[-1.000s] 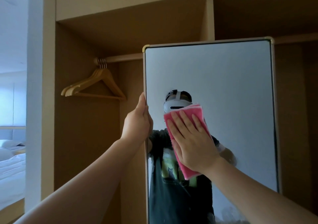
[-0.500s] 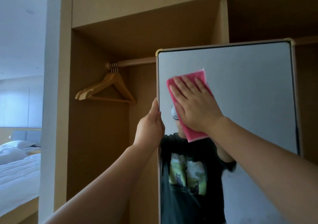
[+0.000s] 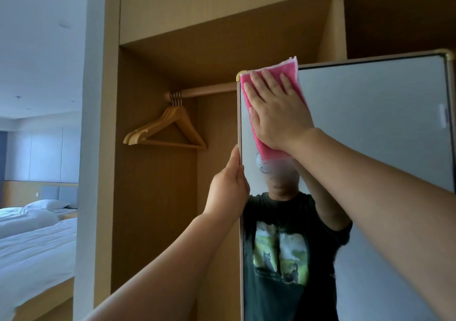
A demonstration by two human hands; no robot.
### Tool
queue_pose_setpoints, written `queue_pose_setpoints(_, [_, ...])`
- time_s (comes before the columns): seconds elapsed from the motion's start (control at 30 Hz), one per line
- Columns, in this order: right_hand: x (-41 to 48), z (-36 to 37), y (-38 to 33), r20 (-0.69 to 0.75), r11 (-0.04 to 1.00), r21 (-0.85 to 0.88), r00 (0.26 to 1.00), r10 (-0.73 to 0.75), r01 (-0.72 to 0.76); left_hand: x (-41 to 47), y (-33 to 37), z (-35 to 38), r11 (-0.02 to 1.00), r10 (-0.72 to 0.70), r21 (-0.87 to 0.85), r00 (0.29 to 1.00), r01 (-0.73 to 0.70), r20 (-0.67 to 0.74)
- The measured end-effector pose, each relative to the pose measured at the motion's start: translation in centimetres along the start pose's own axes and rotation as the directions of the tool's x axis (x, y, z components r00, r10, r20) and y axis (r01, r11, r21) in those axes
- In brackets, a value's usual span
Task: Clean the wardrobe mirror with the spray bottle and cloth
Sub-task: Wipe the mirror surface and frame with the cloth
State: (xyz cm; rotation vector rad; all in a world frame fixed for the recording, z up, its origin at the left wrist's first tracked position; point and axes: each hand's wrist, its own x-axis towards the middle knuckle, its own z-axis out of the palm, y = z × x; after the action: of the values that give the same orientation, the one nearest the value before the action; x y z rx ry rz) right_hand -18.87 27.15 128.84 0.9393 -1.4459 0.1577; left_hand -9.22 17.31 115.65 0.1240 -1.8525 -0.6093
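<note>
The right grip [image 3: 278, 113], a bare hand, lies flat on the cloth [image 3: 291, 69] with its fingers straight and slightly spread, pressing it against the mirror [image 3: 370, 123] rather than clutching it. The cloth is pink and sits at the mirror's 11 o'clock corner. Its top edge pokes just above the frame, and its lower end shows under the heel of the hand toward 6 o'clock.

The left grip [image 3: 228, 187] holds the mirror's 9 o'clock edge, below the cloth and apart from it. The thumb points up along the frame and the fingers wrap round the edge out of sight behind it. Both forearms reach in from the 6 o'clock side of the view, the right one crossing in front of the glass.

The mirror stands upright in the wardrobe [image 3: 158, 197], its thin frame having brass-coloured corners. The glass reflects a person in a dark T-shirt with a green print, whose raised arm meets the cloth. A small pale label sits near the mirror's 3 o'clock edge, too blurred to read.

At 9 o'clock of the cloth, a wooden rail [image 3: 207, 91] runs behind the mirror, and several wooden hangers [image 3: 148, 128] hang bunched together at its far end. At 8 o'clock of the view, beyond the wardrobe's side panel, is a bed [image 3: 37, 246] with white linen and a pillow [image 3: 47, 204].
</note>
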Motion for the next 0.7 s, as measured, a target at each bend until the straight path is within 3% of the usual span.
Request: queue_pose_setpoints(0.7, [-6.5,2.2,-4.3,-0.06,0.998,0.057,0.998,-0.028,0.032,-0.4,-0.7,-0.7,0.999,0.035,-0.046,0.991,-0.029,0.132])
